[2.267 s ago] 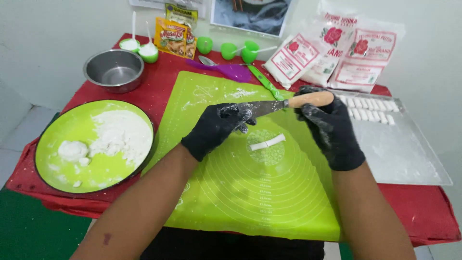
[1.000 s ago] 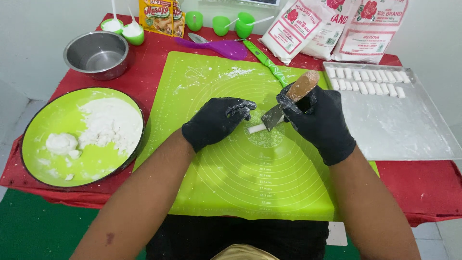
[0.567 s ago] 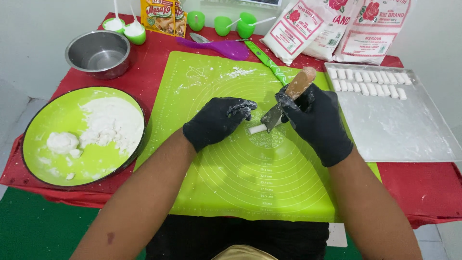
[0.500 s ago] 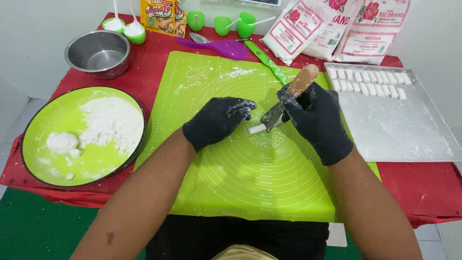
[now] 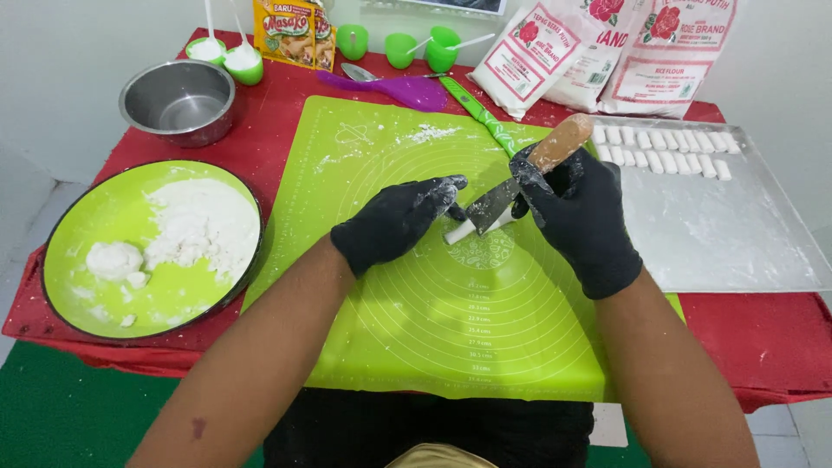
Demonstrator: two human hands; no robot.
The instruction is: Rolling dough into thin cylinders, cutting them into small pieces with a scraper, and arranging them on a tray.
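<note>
Both my hands wear black gloves dusted with flour. My right hand (image 5: 582, 217) grips a knife with a wooden handle (image 5: 559, 143); its blade (image 5: 490, 208) rests across a short white dough stick (image 5: 468, 227) on the green silicone mat (image 5: 433, 303). My left hand (image 5: 400, 221) lies palm down on the mat, its fingertips holding the dough stick's left end beside the blade.
A clear tray (image 5: 719, 225) at the right carries a row of cut white dough pieces (image 5: 663, 143). A green plate (image 5: 104, 286) with flour and dough lumps sits at left, a steel bowl (image 5: 178, 100) behind it. Flour bags (image 5: 607, 52), green cups, a purple spatula (image 5: 390, 87) and a green knife line the back.
The knife came down from mid-air over the mat onto the dough stick. My left hand moved onto the stick's end. In the last half second almost nothing shifted.
</note>
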